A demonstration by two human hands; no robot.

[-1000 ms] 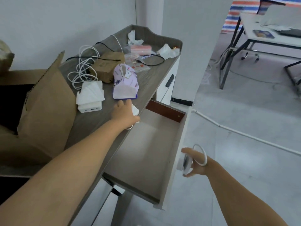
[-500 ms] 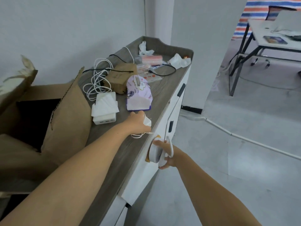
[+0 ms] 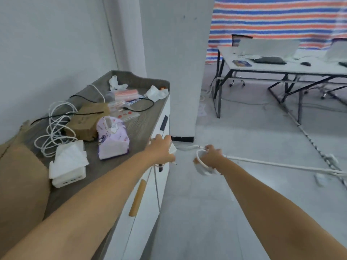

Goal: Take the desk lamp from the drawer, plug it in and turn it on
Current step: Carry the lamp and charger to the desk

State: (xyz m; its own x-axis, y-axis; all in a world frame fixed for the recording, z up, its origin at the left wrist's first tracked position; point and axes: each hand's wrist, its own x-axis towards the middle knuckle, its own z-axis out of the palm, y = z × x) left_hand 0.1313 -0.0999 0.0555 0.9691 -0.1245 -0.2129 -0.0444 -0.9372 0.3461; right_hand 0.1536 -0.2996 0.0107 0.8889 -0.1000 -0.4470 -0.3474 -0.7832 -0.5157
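1. Two hands busy, both mid-frame. Far left of the frame: a cable coil (image 3: 56, 126) lies loose on the cabinet top (image 3: 139, 128), beside a white block (image 3: 68, 164) and a tissue pack (image 3: 112, 137). Risk: a trailing cord dragged back over the top could snag the coil or pull the pack off the edge.
2. Left hand (image 3: 161, 150), at the cabinet's front edge, is clenched on a white plug (image 3: 172, 147); a thin cord (image 3: 156, 184) hangs down from it in front of the drawer (image 3: 144, 194), which looks closed. Risk: the cord catching on the wooden handle (image 3: 138, 197) and yanking the plug free.
3. Right hand (image 3: 211, 156), just right of centre over the floor, grasps the lamp (image 3: 203, 164), fingers hooked through its white ring. Lamp is out of the drawer, not yet plugged in. Risk: a one-handed hold on a thin ring may slip.
4. Lower right: a white floor cable (image 3: 281, 164) runs toward what may be a socket strip (image 3: 331, 158); too blurred to confirm. Risk: tripping on it while stepping over.
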